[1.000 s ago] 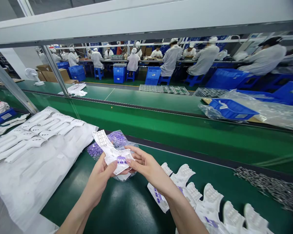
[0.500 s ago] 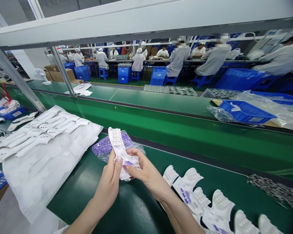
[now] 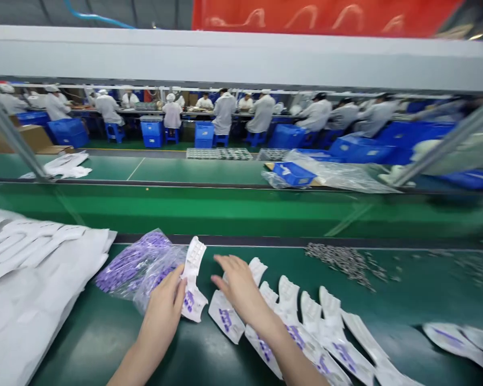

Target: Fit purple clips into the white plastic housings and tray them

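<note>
My left hand grips a white curved plastic shell by its left edge; the shell stands tilted, its ribbed inner side and small purple pieces showing. My right hand has let go and hovers to the right, thumb and fingers apart, nothing between them. Under and beyond it lies a row of similar white shells with purple pieces in them, partly covered by my right hand and forearm. Just behind my left hand rests a clear plastic bag of purple parts.
White shells lie on a white sheet at the left. A heap of small metal parts is by the bench's back edge, and more shells sit far right. Beyond the green barrier, several people in white coats work among blue bins.
The view has swung right. My right hand has released the shell and moved right over the row of shells; my left hand still holds the shell.
</note>
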{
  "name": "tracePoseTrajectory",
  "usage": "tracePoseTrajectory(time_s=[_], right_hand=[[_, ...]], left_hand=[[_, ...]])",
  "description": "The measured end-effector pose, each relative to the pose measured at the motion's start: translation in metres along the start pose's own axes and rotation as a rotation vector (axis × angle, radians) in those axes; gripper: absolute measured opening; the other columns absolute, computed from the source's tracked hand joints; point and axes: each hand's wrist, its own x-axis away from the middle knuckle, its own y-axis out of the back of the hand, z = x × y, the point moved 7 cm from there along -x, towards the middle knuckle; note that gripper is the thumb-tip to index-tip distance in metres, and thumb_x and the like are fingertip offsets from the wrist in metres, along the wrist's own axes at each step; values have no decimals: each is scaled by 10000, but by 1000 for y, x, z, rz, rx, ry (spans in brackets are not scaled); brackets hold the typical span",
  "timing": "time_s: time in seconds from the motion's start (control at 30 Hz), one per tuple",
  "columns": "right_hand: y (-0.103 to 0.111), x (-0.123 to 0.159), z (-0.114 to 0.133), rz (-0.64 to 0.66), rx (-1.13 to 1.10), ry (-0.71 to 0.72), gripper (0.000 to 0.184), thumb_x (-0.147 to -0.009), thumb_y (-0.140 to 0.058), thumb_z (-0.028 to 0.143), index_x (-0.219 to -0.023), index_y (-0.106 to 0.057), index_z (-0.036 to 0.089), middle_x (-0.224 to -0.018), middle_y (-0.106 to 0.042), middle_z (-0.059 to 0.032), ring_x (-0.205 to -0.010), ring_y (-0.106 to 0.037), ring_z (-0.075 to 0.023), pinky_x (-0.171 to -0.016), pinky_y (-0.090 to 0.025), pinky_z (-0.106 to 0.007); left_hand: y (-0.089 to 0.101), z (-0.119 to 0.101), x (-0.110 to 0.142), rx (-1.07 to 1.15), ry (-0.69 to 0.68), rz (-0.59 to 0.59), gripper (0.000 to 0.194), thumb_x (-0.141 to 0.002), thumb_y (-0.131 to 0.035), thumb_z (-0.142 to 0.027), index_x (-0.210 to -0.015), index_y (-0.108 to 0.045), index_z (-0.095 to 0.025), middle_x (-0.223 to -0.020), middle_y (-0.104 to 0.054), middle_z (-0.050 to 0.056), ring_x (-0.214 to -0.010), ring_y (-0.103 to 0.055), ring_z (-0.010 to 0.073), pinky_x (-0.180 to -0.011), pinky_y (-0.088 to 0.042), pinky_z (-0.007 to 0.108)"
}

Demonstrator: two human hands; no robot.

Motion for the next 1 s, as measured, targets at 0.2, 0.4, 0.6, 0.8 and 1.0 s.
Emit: tracePoseTrajectory(time_s=[0.2,0.4,0.6,0.8,1.0], right_hand=[[-29,70,-45,-131,264,-20,508,-805,-663,322,-1289,-510,297,-1414,-406,-59,-1325,-247,-414,-1025,-199,-670],[-1,97,-70,-117,249,21,428,-881,-538,448,-1290,-500,329,-1375,-463,-11,-1336,-278,-332,-1050,-239,-603],[34,118,-81,-338,-186,-44,338,-954,-421,329,-1270,-510,250,-1323,-516,-51,-1291,-378,-209,-1096,-273,-464],[38,148,-94,-667,-250,-228,269,-938,-382,266,-939,-647,222,-1070,-644,-79,-1165,-468,-269,-991,-370,-518],[70,208,-160,-730,30,-166,215,-926,-453,405,-984,-635,307,-1000,-658,-35,-952,-579,-230,-837,-471,-478]], left_hand=[[-74,14,-14,-414,-74,196,519,-921,-148,-241,-1363,-386,-107,-1067,-553,202,-840,-618,272,-741,-463,409],[-109,15,-13,-365,-230,192,469,-946,-171,-271,-1299,-441,-120,-1032,-520,138,-888,-573,208,-793,-480,367],[-125,-10,12,-448,-600,109,423,-939,-330,-310,-1347,-421,-245,-1407,-393,84,-1346,-261,283,-1064,-297,529],[-161,-2,35,-591,-787,182,455,-884,-471,-378,-1334,-414,-413,-1427,-399,9,-1321,-279,406,-976,-340,646],[-97,-19,4,-122,-643,142,340,-884,-490,-345,-1213,-571,-316,-1325,-509,60,-1209,-466,297,-980,-424,490]])
